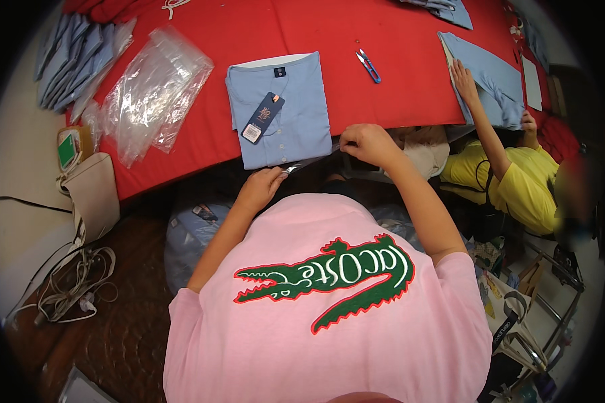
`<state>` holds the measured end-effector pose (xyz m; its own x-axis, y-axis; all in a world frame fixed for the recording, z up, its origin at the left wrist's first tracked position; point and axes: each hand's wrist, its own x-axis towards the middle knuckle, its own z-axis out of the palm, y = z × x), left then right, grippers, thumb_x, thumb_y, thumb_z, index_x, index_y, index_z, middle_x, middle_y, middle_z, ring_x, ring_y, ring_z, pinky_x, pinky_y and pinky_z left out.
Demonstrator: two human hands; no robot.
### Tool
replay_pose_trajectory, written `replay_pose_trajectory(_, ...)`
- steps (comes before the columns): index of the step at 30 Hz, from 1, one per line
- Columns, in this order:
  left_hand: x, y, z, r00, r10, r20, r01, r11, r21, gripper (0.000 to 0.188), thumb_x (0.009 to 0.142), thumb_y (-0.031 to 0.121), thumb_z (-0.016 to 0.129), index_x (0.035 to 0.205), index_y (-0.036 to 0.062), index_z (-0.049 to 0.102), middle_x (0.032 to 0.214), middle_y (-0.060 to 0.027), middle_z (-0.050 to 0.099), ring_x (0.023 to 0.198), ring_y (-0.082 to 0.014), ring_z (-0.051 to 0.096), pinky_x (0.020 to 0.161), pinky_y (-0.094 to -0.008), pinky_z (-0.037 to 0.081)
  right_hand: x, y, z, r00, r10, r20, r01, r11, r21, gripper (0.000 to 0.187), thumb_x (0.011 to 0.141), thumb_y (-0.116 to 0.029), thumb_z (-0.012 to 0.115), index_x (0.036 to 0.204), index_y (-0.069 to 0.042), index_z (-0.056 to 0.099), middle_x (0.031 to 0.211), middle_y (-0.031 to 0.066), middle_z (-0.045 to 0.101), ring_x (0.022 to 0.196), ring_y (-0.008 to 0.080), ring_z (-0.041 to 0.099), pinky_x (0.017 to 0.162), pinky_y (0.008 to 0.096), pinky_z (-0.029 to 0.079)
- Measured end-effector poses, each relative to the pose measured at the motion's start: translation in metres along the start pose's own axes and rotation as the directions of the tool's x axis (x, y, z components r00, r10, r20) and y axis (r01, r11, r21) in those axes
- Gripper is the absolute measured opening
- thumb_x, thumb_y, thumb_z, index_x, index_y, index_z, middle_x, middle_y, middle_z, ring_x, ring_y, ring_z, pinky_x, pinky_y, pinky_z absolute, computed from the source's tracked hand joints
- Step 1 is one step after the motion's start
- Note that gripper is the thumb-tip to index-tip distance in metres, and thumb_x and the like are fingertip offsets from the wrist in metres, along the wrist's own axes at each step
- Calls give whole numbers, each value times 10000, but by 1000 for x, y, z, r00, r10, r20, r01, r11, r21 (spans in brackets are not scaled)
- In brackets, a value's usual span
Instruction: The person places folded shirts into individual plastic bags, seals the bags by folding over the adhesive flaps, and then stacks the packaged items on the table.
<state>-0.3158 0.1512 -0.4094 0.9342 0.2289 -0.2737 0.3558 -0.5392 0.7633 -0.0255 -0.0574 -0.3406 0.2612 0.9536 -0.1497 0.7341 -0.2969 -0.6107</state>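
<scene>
A folded light-blue shirt (306, 111) lies on the red-covered table in front of me, its neckline pointing away. A dark-blue hang tag (262, 117) with a white label rests on its front, beside the buttons. Just below the shirt's near edge, a shiny strip of clear plastic bag (304, 164) stretches between my hands. My left hand (262, 189) is closed on its left end, by the shirt's lower left corner. My right hand (370, 144) pinches its other end, right of the shirt. The rest of the bag is hard to make out.
Clear plastic bags (158, 94) lie to the left, near a stack of folded blue garments (74, 60). Blue thread snips (368, 66) rest at the far right. A co-worker's hand (464, 82) touches another blue garment (487, 74). Cables (74, 285) hang at lower left.
</scene>
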Motion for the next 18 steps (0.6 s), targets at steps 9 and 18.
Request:
replay_pose_trajectory(9,-25,-1,-18,870,131,-476,-106,991,80,126,979,192,752,984,71,787,998,-79,775,953,-296,722,999,-456,500,35,-35,-15,979,161,-127,-145,981,127,107,830,-46,796,891,-33,709,876,102,678,807,293,684,739,402,547)
replay_pose_trajectory(18,-32,5,-38,816,-175,-551,272,957,99,133,934,127,764,912,28,677,898,-153,706,847,-392,687,847,-492,525,50,-40,20,957,171,-234,-150,983,107,142,831,-67,801,893,-19,682,1002,101,634,927,325,672,796,429,539)
